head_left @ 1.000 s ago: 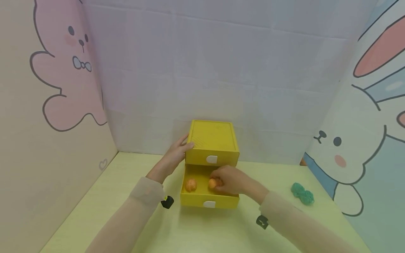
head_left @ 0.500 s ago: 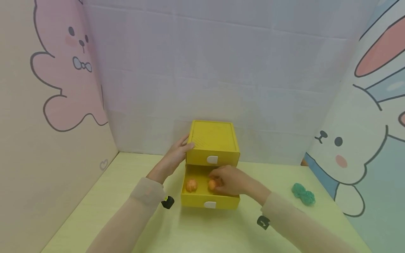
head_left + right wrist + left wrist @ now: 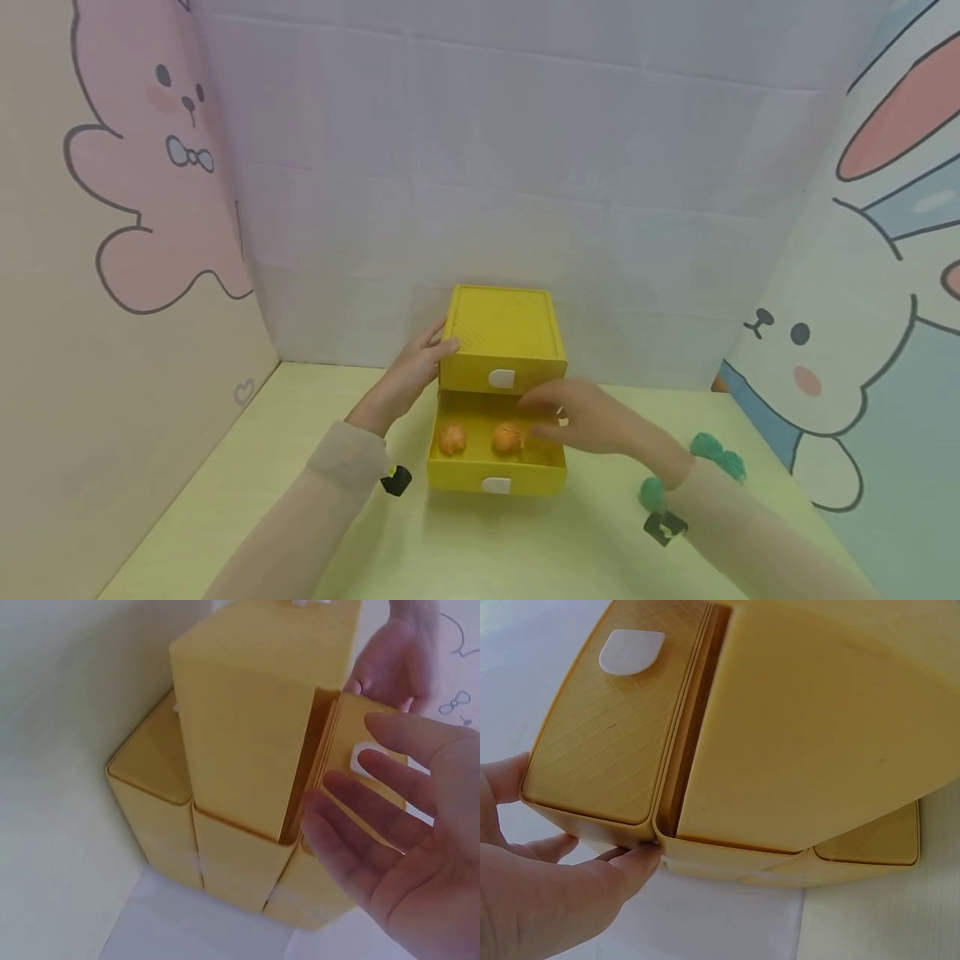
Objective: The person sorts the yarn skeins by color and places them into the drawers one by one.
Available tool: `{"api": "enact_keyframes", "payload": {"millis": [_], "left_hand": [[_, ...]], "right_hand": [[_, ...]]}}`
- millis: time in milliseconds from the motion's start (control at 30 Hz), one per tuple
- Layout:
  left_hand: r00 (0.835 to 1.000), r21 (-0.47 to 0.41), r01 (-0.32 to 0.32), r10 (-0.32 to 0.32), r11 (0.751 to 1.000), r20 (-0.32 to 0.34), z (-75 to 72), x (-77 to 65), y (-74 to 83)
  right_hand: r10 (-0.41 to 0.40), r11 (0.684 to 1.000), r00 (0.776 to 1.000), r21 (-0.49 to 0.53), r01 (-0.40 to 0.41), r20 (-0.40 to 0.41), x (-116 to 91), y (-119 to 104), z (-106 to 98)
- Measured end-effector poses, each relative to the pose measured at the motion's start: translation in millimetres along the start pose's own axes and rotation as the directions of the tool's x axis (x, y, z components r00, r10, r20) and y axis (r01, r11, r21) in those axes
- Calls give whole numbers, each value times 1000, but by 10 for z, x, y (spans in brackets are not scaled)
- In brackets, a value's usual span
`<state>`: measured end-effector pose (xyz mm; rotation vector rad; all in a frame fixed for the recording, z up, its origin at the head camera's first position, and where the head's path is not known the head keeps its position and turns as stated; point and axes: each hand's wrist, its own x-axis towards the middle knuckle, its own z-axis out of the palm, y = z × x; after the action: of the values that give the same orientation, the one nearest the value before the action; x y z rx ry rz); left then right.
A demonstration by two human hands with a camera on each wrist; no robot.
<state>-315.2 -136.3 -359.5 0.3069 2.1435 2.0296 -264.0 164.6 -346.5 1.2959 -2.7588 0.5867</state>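
Observation:
A yellow drawer cabinet stands by the back wall with its middle drawer pulled out. Two orange balls, apparently yarn, lie in that drawer: one ball at left, the other ball near the middle. My left hand rests at the cabinet's upper left corner, thumb on the top edge, fingers along the side wall. Over the drawer's right side hovers my right hand, holding nothing. Its fingers are spread, fingertips overlapping the top drawer's front in the right wrist view.
Several green yarn balls lie on the table to the right: a pair farther out and one ball partly behind the right forearm. A white curtain closes off the back, with printed panels at both sides.
My right hand has let go of the right orange ball and moved up and right, its fingers opening. Another green ball now shows beside the forearm. The left hand has stayed in place.

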Motion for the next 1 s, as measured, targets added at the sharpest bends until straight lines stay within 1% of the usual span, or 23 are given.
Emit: {"api": "enact_keyframes", "payload": {"millis": [133, 267, 433, 600, 700, 833, 1000], "left_hand": [[1000, 1, 8, -8, 1000, -2, -12, -5, 0], [1000, 8, 13, -13, 1000, -10, -21, -8, -1], [1000, 6, 21, -21, 1000, -14, -19, 7, -6], [1000, 6, 18, -17, 1000, -19, -23, 4, -3], [1000, 4, 18, -17, 1000, -22, -30, -4, -4], [1000, 0, 12, -12, 1000, -10, -36, 3, -13], [1000, -9, 8, -8, 1000, -6, -44, 8, -16]], "right_hand": [[29, 999, 999, 34, -28, -30, -140, 61, -81], [86, 995, 995, 46, -84, -46, -287, 115, -80], [179, 982, 984, 56, -178, -21, -499, 172, 18], [196, 976, 981, 94, -196, 12, -666, 223, 173], [205, 968, 977, 136, -212, 65, -751, 234, 278], [221, 942, 958, 216, -258, 181, -840, 211, 389], [188, 910, 938, 307, -278, 291, -880, 112, 511]]}}
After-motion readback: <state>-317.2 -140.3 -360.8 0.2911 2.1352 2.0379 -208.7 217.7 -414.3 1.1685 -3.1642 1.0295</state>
